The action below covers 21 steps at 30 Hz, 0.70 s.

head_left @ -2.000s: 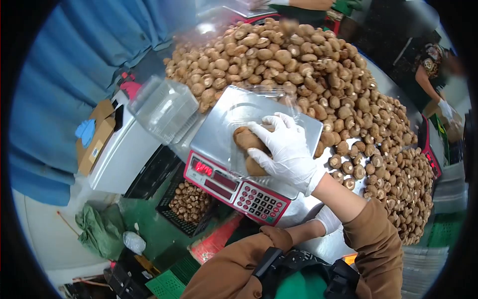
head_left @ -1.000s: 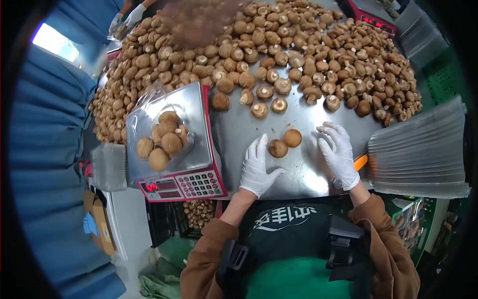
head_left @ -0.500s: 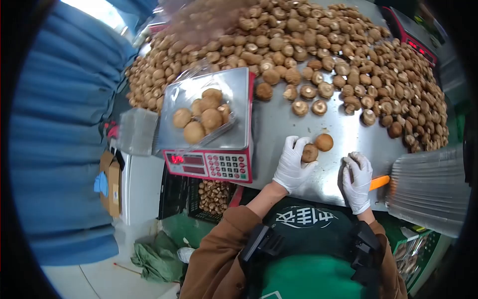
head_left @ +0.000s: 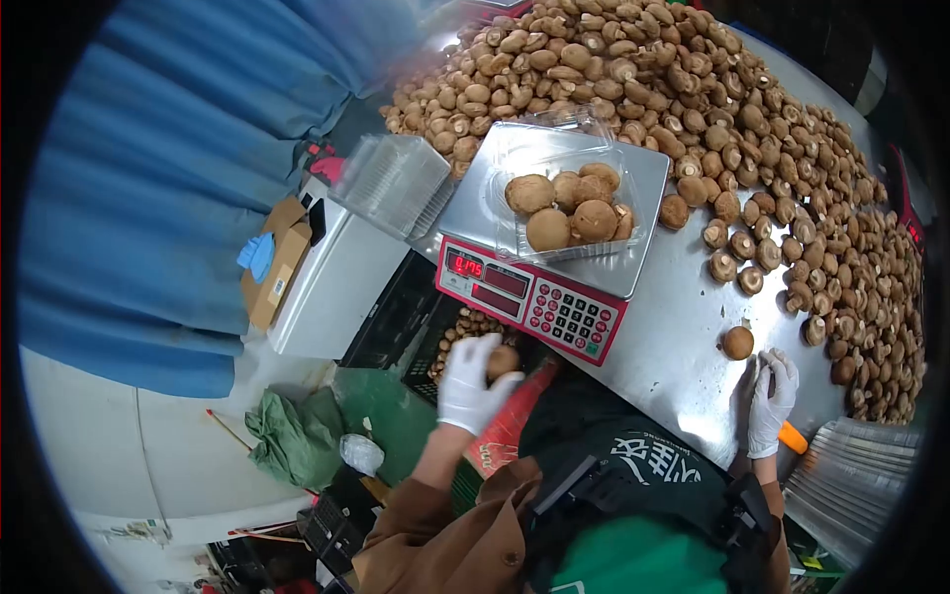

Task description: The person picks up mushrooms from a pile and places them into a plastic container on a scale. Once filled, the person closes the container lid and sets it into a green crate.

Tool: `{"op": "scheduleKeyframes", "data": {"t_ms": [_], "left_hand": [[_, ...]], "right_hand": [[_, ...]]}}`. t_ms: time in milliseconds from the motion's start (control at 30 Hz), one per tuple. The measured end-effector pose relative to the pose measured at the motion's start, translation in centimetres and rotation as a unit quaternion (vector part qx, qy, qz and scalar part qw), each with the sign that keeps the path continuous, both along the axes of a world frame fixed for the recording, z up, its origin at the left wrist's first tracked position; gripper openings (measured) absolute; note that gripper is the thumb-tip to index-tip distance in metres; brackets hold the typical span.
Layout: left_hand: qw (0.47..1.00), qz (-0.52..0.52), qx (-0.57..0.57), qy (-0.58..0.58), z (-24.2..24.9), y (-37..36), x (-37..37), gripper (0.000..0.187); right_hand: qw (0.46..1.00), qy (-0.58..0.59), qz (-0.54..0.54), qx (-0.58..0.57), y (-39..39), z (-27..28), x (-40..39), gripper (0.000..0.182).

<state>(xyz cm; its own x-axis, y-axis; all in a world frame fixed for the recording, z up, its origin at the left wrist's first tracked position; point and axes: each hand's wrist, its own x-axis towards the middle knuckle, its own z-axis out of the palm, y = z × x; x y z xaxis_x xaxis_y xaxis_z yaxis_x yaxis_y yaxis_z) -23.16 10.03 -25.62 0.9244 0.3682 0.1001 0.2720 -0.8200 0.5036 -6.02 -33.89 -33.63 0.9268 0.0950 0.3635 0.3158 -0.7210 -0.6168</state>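
Note:
My left hand (head_left: 469,386), in a white glove, holds a brown mushroom (head_left: 502,361) over the black crate of mushrooms (head_left: 465,325) below the table's edge. My right hand (head_left: 773,403), also gloved, rests on the metal table (head_left: 663,327) with its fingers curled; whether anything is under them is hidden. Just beyond its fingertips lies a single mushroom (head_left: 737,343). A clear plastic tray (head_left: 584,247) of several mushrooms (head_left: 595,221) sits on the red-framed scale (head_left: 534,302), whose display reads 0.175.
A large heap of mushrooms (head_left: 732,109) spreads over the table's far side. Stacked clear trays stand at left (head_left: 391,183) and at lower right (head_left: 851,485), near an orange handle (head_left: 792,437). A cardboard box (head_left: 280,259) and a green bag (head_left: 295,436) are at left.
My left hand has moved left from the table to above the crate, carrying a mushroom. The view has turned left. My right hand stays on the table.

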Motion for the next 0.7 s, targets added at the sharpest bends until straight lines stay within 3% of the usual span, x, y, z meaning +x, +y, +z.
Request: {"op": "scheduleKeyframes", "data": {"t_ms": [67,133,233,333,400,467,533,600,633,667,700], "left_hand": [[0.971,0.093,0.209,0.074,-1.7,3.5,-2.6,0.071],[0.972,0.121,0.202,-0.006,-2.3,6.8,-3.0,0.07],[0.968,0.203,-0.09,-0.115,1.5,8.3,2.1,0.057],[0.951,0.125,-0.189,-0.212,4.4,9.7,9.6,0.048],[0.943,0.095,-0.263,-0.183,6.0,9.9,15.1,0.052],[0.897,0.133,-0.399,-0.133,6.6,9.7,20.6,0.066],[0.83,0.126,-0.537,-0.078,5.0,11.0,25.2,0.076],[0.751,0.085,-0.64,-0.141,5.6,11.1,26.6,0.077],[0.705,0.063,-0.686,-0.17,6.0,11.1,27.2,0.079],[0.727,0.066,-0.635,-0.252,7.4,9.3,26.2,0.077],[0.759,-0.001,-0.609,-0.231,6.7,10.3,24.3,0.069]], "right_hand": [[1.0,0.012,0.002,0.016,0.0,0.1,0.0,0.019],[0.999,0.024,0.006,0.045,0.8,0.6,0.3,0.019],[0.997,0.013,0.043,0.062,3.9,3.9,1.5,0.021],[0.991,-0.007,0.105,0.083,8.6,7.9,3.3,0.023],[0.986,-0.028,0.147,0.077,12.0,10.6,4.5,0.026],[0.975,-0.018,0.181,0.125,15.0,11.8,5.4,0.027],[0.972,-0.069,0.208,0.087,17.0,12.5,6.3,0.029],[0.965,-0.049,0.238,0.099,18.4,13.2,7.0,0.031],[0.962,-0.021,0.242,0.128,18.8,13.2,7.5,0.031],[0.957,0.01,0.246,0.157,19.1,12.8,7.9,0.031],[0.949,0.044,0.249,0.187,19.4,12.6,8.2,0.031]]}}
